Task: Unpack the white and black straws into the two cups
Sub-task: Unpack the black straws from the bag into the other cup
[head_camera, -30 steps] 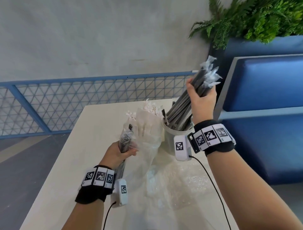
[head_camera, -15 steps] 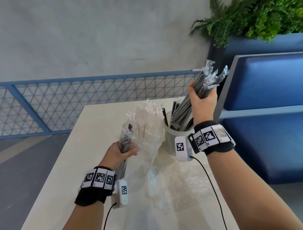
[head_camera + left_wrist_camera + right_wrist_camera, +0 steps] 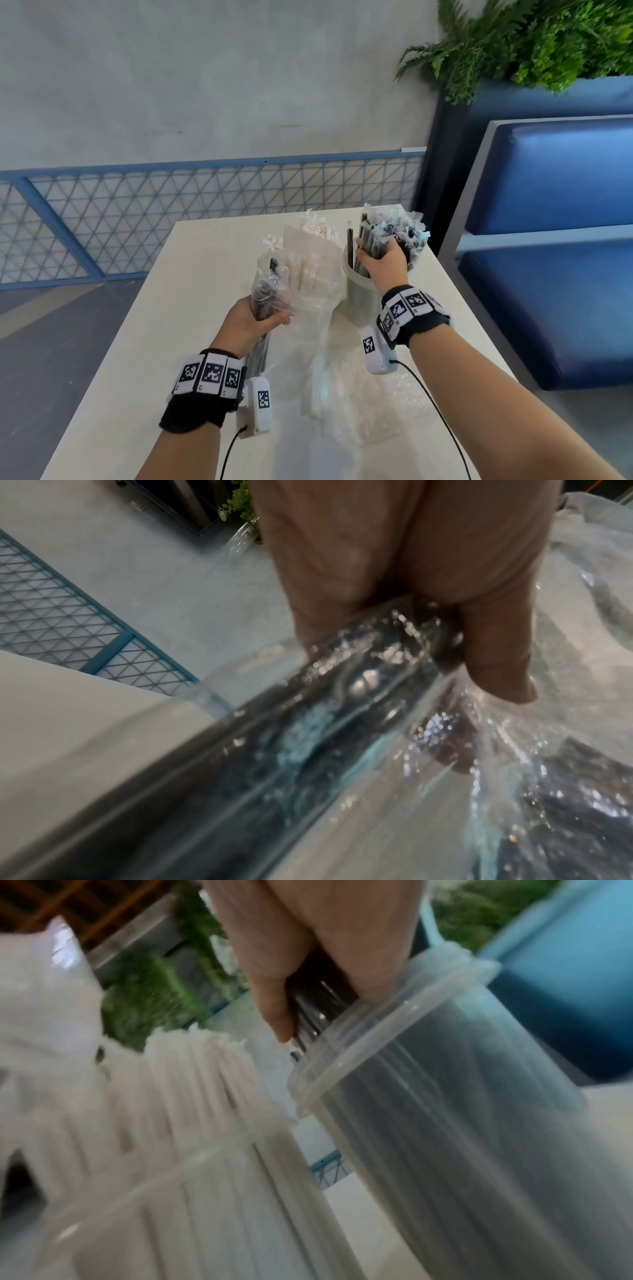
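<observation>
My right hand (image 3: 380, 258) grips a bundle of wrapped black straws (image 3: 394, 229) that stands deep in a clear plastic cup (image 3: 359, 298) at the table's far right; in the right wrist view the fingers (image 3: 274, 988) sit just above the cup's rim (image 3: 394, 1031). Left of it, a second clear cup (image 3: 164, 1204) holds white straws (image 3: 315, 270). My left hand (image 3: 255, 318) grips a clear plastic bag (image 3: 267, 291) with a few black straws inside; the left wrist view shows my thumb (image 3: 496, 656) curled over this bag (image 3: 359, 710).
Crumpled clear packaging (image 3: 346, 387) lies on the white table (image 3: 137, 359) between my arms. A blue padded bench (image 3: 555, 257) stands close on the right, a blue mesh railing (image 3: 171, 212) beyond the far edge, and a planter with greenery (image 3: 531, 37) behind.
My right hand has come down from above the cup, pushing the black straw bundle down into it. The left hand has stayed in place with the bag.
</observation>
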The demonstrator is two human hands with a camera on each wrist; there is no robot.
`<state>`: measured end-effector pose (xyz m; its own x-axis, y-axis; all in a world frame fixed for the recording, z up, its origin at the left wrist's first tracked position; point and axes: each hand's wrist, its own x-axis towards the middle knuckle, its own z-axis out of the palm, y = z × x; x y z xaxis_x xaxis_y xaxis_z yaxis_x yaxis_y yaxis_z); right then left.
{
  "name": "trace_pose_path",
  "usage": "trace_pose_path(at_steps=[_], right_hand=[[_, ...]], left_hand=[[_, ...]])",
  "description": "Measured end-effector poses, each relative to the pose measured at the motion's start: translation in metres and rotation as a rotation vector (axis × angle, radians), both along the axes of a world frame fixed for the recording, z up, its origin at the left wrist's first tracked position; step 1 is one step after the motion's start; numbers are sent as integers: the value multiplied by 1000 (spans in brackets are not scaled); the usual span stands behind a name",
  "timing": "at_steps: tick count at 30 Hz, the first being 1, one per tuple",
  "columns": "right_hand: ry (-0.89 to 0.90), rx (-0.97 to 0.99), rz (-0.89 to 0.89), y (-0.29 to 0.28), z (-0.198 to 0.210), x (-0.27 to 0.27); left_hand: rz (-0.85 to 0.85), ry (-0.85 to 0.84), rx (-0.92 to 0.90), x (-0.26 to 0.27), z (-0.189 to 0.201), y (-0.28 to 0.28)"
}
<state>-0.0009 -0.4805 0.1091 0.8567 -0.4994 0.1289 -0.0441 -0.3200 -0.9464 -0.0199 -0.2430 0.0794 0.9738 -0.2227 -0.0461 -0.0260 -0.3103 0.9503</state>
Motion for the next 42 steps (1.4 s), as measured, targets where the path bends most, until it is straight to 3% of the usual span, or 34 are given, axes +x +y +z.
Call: trace_pose_path(at_steps=[2, 5, 8, 10, 12, 14, 20, 21, 23, 25, 26, 29, 32, 36, 42], right_hand=[[-16, -56, -26, 2, 1, -1], [-287, -92, -49, 6, 19, -2], [-470, -456, -106, 6, 30, 0], [-420, -741, -204, 1, 28, 6], [-245, -830, -222, -4, 19, 10], [-81, -817, -156, -8, 5, 10], [104, -809, 10, -14, 3, 8], [58, -783, -19, -11, 7, 5], [-279, -674, -128, 4, 20, -9], [-587, -481, 6, 23, 30, -28], [-602, -418, 152, 33, 33, -38], [-327, -397, 502, 53, 29, -49], [-110, -385, 653, 64, 15, -48], [-25, -308, 673, 75, 6, -53], [-52, -92, 507, 92, -5, -58]], left_hand=[[2, 0, 10, -1, 1, 1], [14, 0, 15, -2, 1, 2], [16, 11, 27, -4, 1, 2], [15, 17, 32, -5, 0, 1], [19, 20, 32, -5, 1, 1], [18, 21, 37, -6, 3, 0], [12, 8, 42, -9, 6, -3], [8, 5, 40, -9, 7, -3], [2, -2, 47, -10, 8, -3], [-4, -12, 67, -9, 8, -2], [-14, -19, 80, -9, 8, -1], [-55, -64, 112, -10, 9, 0], [-115, -118, 132, -11, 12, -2], [-207, -131, 143, -12, 14, -4], [-310, -161, 238, -15, 14, -13]])
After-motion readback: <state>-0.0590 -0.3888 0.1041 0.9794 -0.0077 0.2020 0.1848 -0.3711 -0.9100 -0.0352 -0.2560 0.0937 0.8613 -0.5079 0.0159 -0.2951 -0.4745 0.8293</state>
